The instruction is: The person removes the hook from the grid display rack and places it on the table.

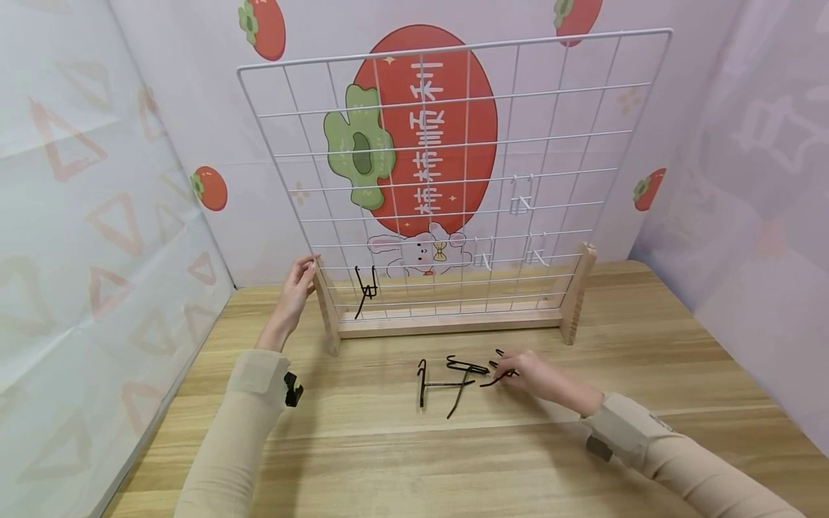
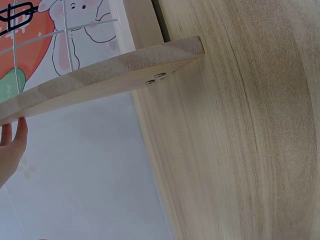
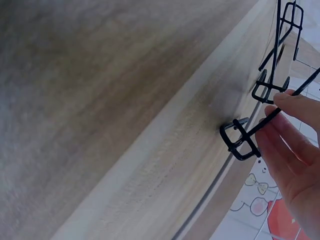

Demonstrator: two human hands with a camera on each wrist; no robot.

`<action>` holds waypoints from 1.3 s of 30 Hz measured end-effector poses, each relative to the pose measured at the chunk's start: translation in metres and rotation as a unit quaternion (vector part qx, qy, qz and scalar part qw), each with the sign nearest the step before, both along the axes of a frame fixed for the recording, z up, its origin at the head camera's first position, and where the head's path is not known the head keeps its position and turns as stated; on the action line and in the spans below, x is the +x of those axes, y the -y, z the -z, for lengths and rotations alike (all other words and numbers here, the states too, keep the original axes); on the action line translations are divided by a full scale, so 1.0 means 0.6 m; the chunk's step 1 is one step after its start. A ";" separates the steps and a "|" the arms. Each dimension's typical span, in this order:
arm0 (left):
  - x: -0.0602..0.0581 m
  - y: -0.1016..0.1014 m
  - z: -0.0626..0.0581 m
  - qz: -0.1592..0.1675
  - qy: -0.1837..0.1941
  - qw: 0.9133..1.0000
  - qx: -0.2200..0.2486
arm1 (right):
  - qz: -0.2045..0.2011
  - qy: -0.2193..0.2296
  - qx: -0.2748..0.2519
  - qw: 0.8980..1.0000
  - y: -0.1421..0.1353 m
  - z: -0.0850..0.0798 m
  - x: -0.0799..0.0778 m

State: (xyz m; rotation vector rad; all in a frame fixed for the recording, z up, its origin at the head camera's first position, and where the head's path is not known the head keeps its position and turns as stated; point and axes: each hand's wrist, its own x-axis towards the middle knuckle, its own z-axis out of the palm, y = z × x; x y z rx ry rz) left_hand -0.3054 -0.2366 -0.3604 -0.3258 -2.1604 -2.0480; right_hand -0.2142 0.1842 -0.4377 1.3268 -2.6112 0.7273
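Note:
My left hand (image 1: 298, 283) holds the top of the left wooden upright (image 1: 327, 309) of a white wire grid rack (image 1: 466, 162); in the left wrist view two fingertips (image 2: 21, 125) meet the wood's outer side. My right hand (image 1: 536, 375) pinches the prong of a black wire display hook (image 3: 241, 140) between thumb and fingers, low over the table. Beside it, to the left, lie two more black hooks, one with a crossbar (image 1: 422, 388) and one with its prong (image 1: 460, 396) pointing toward me. Another black hook (image 1: 368, 291) hangs low on the grid's left side.
Three white hooks hang on the grid's right half: an upper one (image 1: 521, 204), a lower left one (image 1: 483, 259) and a lower right one (image 1: 535, 256). The rack's wooden base (image 1: 447, 324) stands on the wood-grain table (image 1: 388, 460). A printed cloth wall (image 1: 550, 144) rises behind.

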 end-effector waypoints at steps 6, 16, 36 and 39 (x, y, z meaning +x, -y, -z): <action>0.000 0.000 -0.001 0.001 0.001 1.000 -0.003 | 0.007 0.013 -0.006 1.000 0.002 0.002 0.003; -0.001 0.001 0.001 -0.002 0.004 1.000 0.000 | -0.019 0.009 -0.028 0.999 0.010 0.002 0.009; -0.001 0.002 0.002 -0.003 0.001 1.000 -0.008 | -0.010 0.010 -0.059 0.998 0.048 -0.060 -0.009; -0.001 0.001 0.002 -0.002 -0.001 1.000 -0.006 | -0.021 -0.021 -0.069 0.997 0.055 -0.068 -0.017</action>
